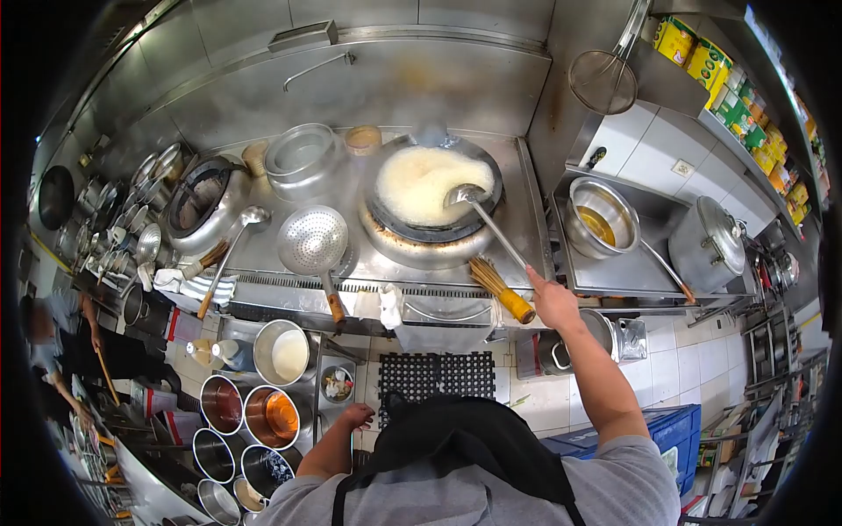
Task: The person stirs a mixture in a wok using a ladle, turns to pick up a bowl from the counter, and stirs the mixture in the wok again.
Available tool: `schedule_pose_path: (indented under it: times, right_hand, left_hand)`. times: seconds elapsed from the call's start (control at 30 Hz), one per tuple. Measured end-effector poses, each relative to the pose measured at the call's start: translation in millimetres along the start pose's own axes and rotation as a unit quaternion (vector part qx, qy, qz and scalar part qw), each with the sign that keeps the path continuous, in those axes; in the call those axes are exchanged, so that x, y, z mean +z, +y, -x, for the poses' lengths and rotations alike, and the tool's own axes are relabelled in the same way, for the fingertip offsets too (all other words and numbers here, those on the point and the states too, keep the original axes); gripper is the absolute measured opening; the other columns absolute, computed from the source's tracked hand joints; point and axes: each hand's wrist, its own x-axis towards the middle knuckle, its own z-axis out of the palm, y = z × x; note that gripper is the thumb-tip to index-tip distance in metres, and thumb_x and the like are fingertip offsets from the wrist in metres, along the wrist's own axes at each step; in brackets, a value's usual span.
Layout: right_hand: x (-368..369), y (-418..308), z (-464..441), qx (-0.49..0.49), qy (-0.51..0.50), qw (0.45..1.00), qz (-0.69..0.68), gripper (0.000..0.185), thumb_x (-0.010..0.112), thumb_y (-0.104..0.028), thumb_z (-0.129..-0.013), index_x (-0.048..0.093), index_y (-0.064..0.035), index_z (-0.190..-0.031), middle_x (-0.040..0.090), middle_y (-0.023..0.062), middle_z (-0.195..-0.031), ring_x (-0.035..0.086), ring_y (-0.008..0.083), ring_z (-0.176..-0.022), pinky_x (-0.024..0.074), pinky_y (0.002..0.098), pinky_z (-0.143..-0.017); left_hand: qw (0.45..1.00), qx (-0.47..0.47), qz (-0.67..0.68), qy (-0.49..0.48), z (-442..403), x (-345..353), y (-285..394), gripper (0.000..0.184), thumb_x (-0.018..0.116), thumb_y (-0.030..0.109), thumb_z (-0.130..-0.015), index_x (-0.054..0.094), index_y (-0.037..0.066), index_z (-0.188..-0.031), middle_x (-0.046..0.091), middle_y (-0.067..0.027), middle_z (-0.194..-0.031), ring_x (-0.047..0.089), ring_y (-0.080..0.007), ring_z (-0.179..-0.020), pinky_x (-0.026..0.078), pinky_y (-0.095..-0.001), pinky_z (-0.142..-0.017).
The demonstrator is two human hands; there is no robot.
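Observation:
My right hand [554, 302] is closed around the handle of a long metal ladle [502, 235]. The ladle's bowl rests in pale, foaming liquid [430, 182] that fills a black wok [495, 195] on the burner. A bamboo brush [502, 291] with a yellow handle lies on the stove edge, left of that hand. My left hand [355, 416] hangs low beside my body, near a small bowl of scraps [338, 384]; its fingers look curled, but what they hold, if anything, is too small to make out.
A perforated skimmer [313, 238] and another ladle [254, 216] lie left of the wok. Pots [273, 416] of sauces stand at lower left. A bowl of oil [602, 218] and a lidded pot [707, 244] are right. Another person [66, 324] stands far left.

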Motion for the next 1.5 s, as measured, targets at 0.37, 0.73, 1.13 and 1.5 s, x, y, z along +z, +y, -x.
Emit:
schedule_pose_path:
  times: [0.37,0.73,1.13,1.5]
  right_hand:
    - [28,-33,-75,0.023,0.003,1.000,0.011,0.069,0.049,-0.013,-0.089,0.028,-0.0330,-0.151,0.062,0.0225,-0.116,0.065,0.0378,-0.101,0.0507,0.0473,-0.089]
    - [31,-71,-143,0.028,0.025,0.998,-0.049,0.069,0.055,-0.019,-0.090,0.025,-0.0323,-0.151,0.064,0.0206,-0.118,0.062,0.0386,-0.107,0.0487,0.0485,-0.093]
    - [48,-105,-150,0.013,0.042,0.990,-0.134,0.065,0.051,-0.015,-0.090,0.028,-0.0235,-0.151,0.062,0.0228,-0.121,0.059,0.0392,-0.112,0.0465,0.0484,-0.097]
    - [39,-93,-99,-0.012,0.004,0.988,-0.153,0.070,0.053,-0.015,-0.086,0.028,-0.0216,-0.151,0.061,0.0266,-0.117,0.058,0.0455,-0.105,0.0453,0.0506,-0.095]
  left_hand:
    - [0.994,0.007,0.107,0.000,12,-2,-21,0.026,0.059,0.031,-0.092,0.065,0.013,-0.110,0.071,-0.0074,-0.094,0.069,-0.0169,-0.069,0.050,-0.0305,-0.051]
    - [0.988,-0.008,0.149,0.036,35,-7,-80,0.027,0.061,0.030,-0.091,0.065,0.012,-0.109,0.070,-0.0072,-0.092,0.068,-0.0192,-0.068,0.052,-0.0332,-0.053]
    - [0.997,0.027,0.056,0.039,34,-26,-77,0.023,0.060,0.028,-0.090,0.066,0.014,-0.108,0.071,-0.0075,-0.093,0.069,-0.0178,-0.068,0.050,-0.0322,-0.053]
    - [0.999,0.005,0.053,0.009,-4,-47,-12,0.026,0.057,0.030,-0.091,0.066,0.014,-0.110,0.072,-0.0067,-0.094,0.070,-0.0180,-0.071,0.050,-0.0319,-0.054]
